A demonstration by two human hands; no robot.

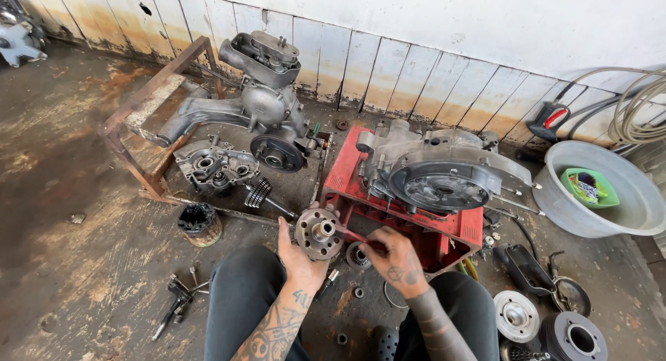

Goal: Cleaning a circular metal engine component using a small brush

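Fingers (pixel 286 230) of the left hand (pixel 297 253) curl around a round metal hub (pixel 318 233), just before the red stand (pixel 406 226). Right hand (pixel 395 258) fingers pinch something small beside that stand, unclear what.

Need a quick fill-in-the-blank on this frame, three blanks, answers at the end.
1. The left hand holds a round metal hub with a ____ sticking out of its centre.
2. The engine case nearest the right hand sits on a ____ coloured stand.
3. The small green dish lies inside a large grey ____.

Missing words: shaft; red; basin
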